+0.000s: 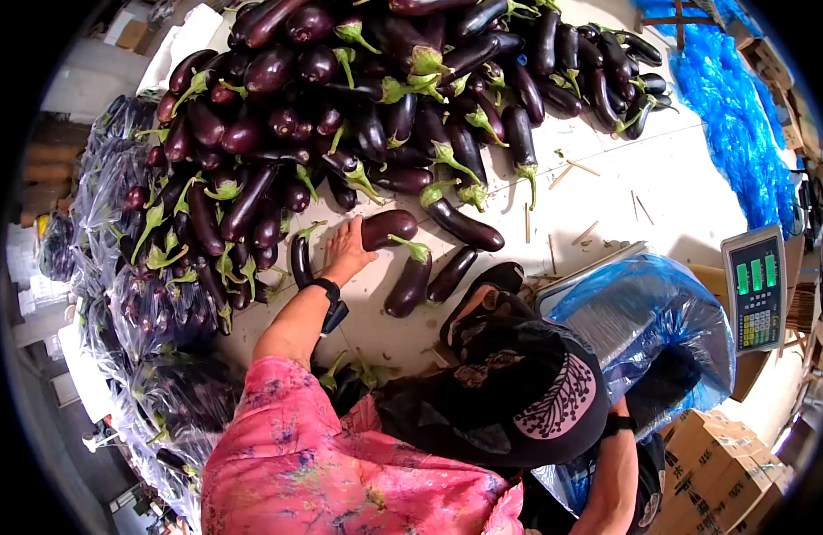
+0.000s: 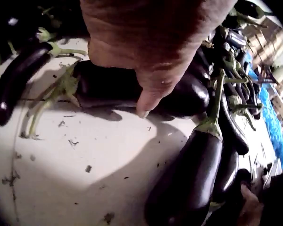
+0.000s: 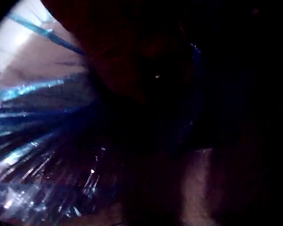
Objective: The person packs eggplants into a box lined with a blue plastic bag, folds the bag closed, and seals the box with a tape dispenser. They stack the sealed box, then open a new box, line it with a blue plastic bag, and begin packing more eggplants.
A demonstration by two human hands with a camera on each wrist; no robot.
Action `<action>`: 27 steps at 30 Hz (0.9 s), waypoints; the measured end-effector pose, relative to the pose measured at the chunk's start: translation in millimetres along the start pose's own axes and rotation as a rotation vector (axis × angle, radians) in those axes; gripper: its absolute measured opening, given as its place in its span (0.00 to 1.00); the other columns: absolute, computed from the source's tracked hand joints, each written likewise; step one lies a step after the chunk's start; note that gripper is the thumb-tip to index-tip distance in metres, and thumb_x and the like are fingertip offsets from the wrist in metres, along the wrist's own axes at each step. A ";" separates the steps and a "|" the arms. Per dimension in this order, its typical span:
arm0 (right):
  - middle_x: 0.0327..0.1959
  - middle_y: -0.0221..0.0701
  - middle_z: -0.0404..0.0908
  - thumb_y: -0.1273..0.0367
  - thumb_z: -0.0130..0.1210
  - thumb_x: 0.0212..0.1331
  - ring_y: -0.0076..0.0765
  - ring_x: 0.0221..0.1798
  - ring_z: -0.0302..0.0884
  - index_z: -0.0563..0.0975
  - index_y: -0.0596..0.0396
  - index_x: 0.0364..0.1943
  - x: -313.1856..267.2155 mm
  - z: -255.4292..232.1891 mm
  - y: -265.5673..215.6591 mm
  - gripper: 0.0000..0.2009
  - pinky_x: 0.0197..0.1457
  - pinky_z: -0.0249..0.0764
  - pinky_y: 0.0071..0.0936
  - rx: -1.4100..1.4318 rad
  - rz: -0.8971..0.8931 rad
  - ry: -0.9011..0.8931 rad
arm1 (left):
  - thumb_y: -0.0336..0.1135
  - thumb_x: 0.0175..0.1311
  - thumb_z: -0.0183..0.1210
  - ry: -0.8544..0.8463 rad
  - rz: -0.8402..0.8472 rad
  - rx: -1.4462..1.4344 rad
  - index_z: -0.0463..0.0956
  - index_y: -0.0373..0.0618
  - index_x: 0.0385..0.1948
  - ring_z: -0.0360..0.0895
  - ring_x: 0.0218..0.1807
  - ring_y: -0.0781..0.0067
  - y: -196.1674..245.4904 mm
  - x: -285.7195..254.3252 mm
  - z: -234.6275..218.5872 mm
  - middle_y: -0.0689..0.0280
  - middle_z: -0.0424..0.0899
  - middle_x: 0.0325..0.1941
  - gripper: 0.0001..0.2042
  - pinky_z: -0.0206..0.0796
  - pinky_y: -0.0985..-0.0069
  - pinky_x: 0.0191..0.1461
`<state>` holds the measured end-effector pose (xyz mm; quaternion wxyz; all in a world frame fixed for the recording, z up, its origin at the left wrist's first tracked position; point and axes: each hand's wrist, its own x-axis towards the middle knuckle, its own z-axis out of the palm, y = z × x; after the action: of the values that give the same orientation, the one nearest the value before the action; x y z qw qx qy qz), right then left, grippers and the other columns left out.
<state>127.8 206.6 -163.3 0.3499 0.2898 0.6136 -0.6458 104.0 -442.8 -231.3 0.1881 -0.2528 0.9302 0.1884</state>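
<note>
On the pale floor, my left hand [image 1: 347, 248] grips a dark purple eggplant [image 1: 390, 230] at the front of a large heap of eggplants [image 1: 242, 134]. In the left wrist view my thumb presses against the near side of that eggplant [image 2: 108, 87], whose green stem points left. Beside it lie another eggplant [image 1: 408, 283] with its stem up and a slimmer one [image 1: 451, 274]. A curved eggplant [image 1: 465, 225] rests just right of them. My right hand [image 1: 620, 408] is at a blue plastic bag [image 1: 599, 308], its fingers hidden; the right wrist view is very dark there.
A digital scale display [image 1: 756, 285] stands at right, above a cardboard box [image 1: 719, 459]. Clear plastic bags of eggplants [image 1: 117, 267] line the left side. Blue plastic sheeting [image 1: 723, 116] lies at the back right. Loose stalks [image 1: 585, 234] are scattered on the floor.
</note>
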 end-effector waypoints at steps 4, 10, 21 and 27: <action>0.53 0.37 0.81 0.68 0.44 0.73 0.38 0.56 0.76 0.77 0.58 0.54 1.9 9.2 5.9 0.14 0.59 0.72 0.33 -0.007 -0.007 -0.019 | 0.58 0.46 0.73 -0.343 0.002 -0.511 0.64 0.38 0.66 0.69 0.68 0.51 -4.1 -0.1 -6.8 0.51 0.74 0.65 0.48 0.62 0.61 0.70; 0.55 0.37 0.81 0.68 0.43 0.72 0.39 0.57 0.76 0.76 0.58 0.55 5.7 22.1 8.4 0.15 0.60 0.72 0.33 -0.103 -0.032 -0.049 | 0.59 0.63 0.63 -0.570 -0.412 -1.373 0.72 0.40 0.59 0.84 0.51 0.66 7.5 -51.2 -22.9 0.57 0.84 0.50 0.33 0.80 0.70 0.46; 0.60 0.37 0.79 0.70 0.45 0.71 0.41 0.64 0.73 0.74 0.56 0.62 -9.9 17.3 -30.7 0.18 0.66 0.69 0.34 -0.652 -0.230 -0.050 | 0.58 0.63 0.61 -0.521 -0.381 -1.358 0.70 0.38 0.59 0.85 0.39 0.65 -2.7 -78.6 -41.7 0.55 0.84 0.43 0.33 0.82 0.70 0.40; 0.62 0.35 0.77 0.67 0.44 0.73 0.39 0.63 0.74 0.73 0.58 0.63 26.3 20.9 18.9 0.19 0.66 0.68 0.33 0.045 -0.015 -0.187 | 0.58 0.55 0.67 -0.094 -0.214 -0.761 0.71 0.41 0.57 0.79 0.53 0.59 -15.6 -67.0 -11.5 0.55 0.81 0.50 0.35 0.70 0.65 0.56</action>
<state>128.8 183.2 -193.9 0.3939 0.2316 0.5657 -0.6864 163.2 -433.7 -195.6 0.1418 -0.3909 0.7529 0.5101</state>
